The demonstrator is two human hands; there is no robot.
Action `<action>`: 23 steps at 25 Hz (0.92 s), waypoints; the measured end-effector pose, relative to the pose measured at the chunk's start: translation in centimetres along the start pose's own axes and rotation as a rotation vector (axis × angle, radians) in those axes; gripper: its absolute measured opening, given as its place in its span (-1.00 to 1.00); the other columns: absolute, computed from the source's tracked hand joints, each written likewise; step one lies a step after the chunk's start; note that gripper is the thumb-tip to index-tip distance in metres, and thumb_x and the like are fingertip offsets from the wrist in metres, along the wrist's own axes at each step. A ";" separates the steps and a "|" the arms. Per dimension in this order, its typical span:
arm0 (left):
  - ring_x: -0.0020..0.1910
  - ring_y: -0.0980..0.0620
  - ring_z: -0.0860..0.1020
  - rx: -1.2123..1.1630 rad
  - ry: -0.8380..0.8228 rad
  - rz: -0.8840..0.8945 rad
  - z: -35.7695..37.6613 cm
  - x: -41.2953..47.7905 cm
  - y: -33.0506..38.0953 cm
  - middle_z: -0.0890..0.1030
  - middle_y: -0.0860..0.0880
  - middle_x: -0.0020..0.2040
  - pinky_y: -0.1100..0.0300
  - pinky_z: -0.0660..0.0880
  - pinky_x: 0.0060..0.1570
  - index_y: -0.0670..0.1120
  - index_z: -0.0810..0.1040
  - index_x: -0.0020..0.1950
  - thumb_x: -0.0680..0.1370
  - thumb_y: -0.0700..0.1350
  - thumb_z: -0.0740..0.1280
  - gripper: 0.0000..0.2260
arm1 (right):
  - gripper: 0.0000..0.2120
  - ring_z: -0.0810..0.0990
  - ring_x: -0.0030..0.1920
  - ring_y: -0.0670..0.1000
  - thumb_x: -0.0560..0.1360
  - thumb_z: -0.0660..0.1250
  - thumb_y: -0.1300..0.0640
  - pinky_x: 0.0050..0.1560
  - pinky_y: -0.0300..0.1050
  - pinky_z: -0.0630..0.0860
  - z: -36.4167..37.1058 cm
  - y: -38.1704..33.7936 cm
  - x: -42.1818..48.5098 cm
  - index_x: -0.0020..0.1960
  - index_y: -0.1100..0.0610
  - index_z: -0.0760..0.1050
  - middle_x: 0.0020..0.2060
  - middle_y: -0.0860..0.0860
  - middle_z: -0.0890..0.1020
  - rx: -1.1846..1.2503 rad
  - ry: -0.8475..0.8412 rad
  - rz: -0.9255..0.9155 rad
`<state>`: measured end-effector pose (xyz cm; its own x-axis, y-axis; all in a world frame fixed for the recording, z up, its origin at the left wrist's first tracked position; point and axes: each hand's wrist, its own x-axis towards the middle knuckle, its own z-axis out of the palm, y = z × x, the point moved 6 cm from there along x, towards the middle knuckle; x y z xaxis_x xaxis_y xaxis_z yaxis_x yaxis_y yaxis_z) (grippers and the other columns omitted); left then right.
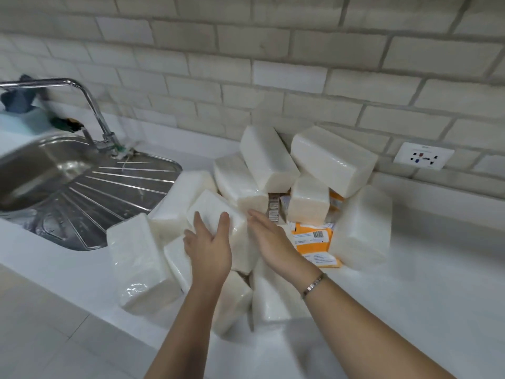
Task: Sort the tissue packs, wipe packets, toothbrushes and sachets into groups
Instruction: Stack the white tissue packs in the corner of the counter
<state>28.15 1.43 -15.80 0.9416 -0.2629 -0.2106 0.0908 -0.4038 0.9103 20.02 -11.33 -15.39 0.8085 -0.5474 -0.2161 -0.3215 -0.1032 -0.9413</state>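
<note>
A heap of several white tissue packs lies on the white counter [426, 283], some leaning on the tiled wall. One tissue pack [211, 207] sits atop the heap's middle. My left hand [209, 246] rests on its near face with fingers spread, touching it. My right hand [269, 239] is flat against its right side, fingers straight. Orange wipe packets [313, 237] with barcodes show between the packs to the right of my right hand. Small brown-and-white packets [273, 207] peek out behind. No toothbrushes are in sight.
A steel sink [35, 170] with a ribbed drainer and a bent tap [90, 105] sits to the left, one tissue pack [139, 263] lying beside its edge. A wall socket [423, 155] is at the right. The counter's front edge runs diagonally below my arms.
</note>
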 end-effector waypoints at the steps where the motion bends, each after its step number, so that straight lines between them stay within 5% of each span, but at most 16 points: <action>1: 0.63 -0.14 0.00 -0.011 -0.048 -0.012 0.3 0.4 -0.5 0.22 -0.16 0.59 -0.12 0.00 0.58 0.05 0.15 0.64 0.59 0.32 0.19 -0.31 | -0.58 0.35 0.51 -0.08 0.68 0.15 -0.09 0.56 -0.10 0.23 0.5 0.1 0.2 0.52 -0.10 0.43 0.49 -0.09 0.45 0.011 0.003 -0.014; 3: 0.60 -0.13 0.06 -0.023 -0.082 0.012 0.4 0.8 -0.9 0.33 -0.12 0.52 -0.17 0.07 0.56 0.05 0.25 0.57 0.52 0.38 0.16 -0.30 | -0.56 0.36 0.49 -0.14 0.65 0.13 -0.13 0.56 -0.13 0.23 0.8 0.3 0.0 0.49 -0.10 0.47 0.48 -0.11 0.47 0.053 0.016 -0.033; 8: 0.62 0.05 0.11 -0.101 -0.030 0.118 0.1 -0.6 -0.1 0.19 0.01 0.64 0.16 0.09 0.49 0.07 0.22 0.63 0.63 0.21 0.27 -0.39 | -0.53 0.40 0.47 -0.21 0.60 0.16 -0.20 0.59 -0.03 0.25 0.7 0.4 -0.5 0.45 -0.13 0.50 0.44 -0.20 0.50 0.178 -0.037 -0.058; 10: 0.58 0.05 0.22 -0.080 0.037 0.216 -0.2 -1.9 0.9 0.20 0.01 0.63 0.12 0.20 0.51 0.09 0.31 0.58 0.59 0.21 0.32 -0.41 | -0.52 0.48 0.42 -0.17 0.57 0.21 -0.28 0.53 0.00 0.33 0.1 0.3 -1.2 0.39 -0.10 0.55 0.36 -0.19 0.59 0.246 -0.063 -0.050; 14: 0.60 0.01 0.22 0.023 0.047 0.678 0.4 -5.8 4.2 0.19 -0.05 0.65 -0.06 0.28 0.51 0.06 0.44 0.48 0.48 0.17 0.36 -0.42 | -0.47 0.65 0.16 -0.04 0.48 0.33 -0.32 0.22 -0.05 0.51 -3.4 0.0 -3.3 0.27 0.02 0.53 0.09 -0.06 0.69 0.465 -0.001 -0.059; 18: 0.61 -0.04 0.26 0.051 -0.227 1.107 4.3 -10.7 7.8 0.36 -0.05 0.58 -0.11 0.25 0.53 -0.13 0.45 0.47 0.51 -0.07 0.38 -0.48 | -0.53 0.62 0.31 -0.09 0.61 0.33 -0.09 0.21 -0.16 0.58 -6.6 0.8 -5.9 0.49 -0.06 0.37 0.30 -0.10 0.66 0.676 0.031 -0.114; 21: 0.59 0.00 0.29 -0.005 -0.305 1.055 7.3 -11.7 8.3 0.41 0.02 0.54 -0.19 0.29 0.51 -0.08 0.43 0.50 0.53 -0.16 0.42 -0.47 | -0.54 0.60 0.37 0.11 0.62 0.36 0.03 0.40 0.17 0.48 -9.4 2.3 -7.8 0.49 0.01 0.41 0.35 0.06 0.63 0.718 0.157 -0.142; 23: 0.62 0.04 0.19 0.072 -0.259 0.952 9.0 -12.1 8.3 0.31 0.04 0.58 -0.12 0.22 0.55 0.01 0.35 0.54 0.54 0.02 0.40 -0.42 | -0.54 0.63 0.32 0.11 0.59 0.38 0.05 0.42 0.23 0.46 -11.6 3.2 -9.1 0.46 0.01 0.42 0.30 0.06 0.66 0.711 0.278 -0.150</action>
<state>14.62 -6.65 -8.95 0.5108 -0.6855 0.5188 -0.6954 0.0254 0.7182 5.95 -16.30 -13.44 0.6351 -0.7674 -0.0884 0.2508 0.3131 -0.9160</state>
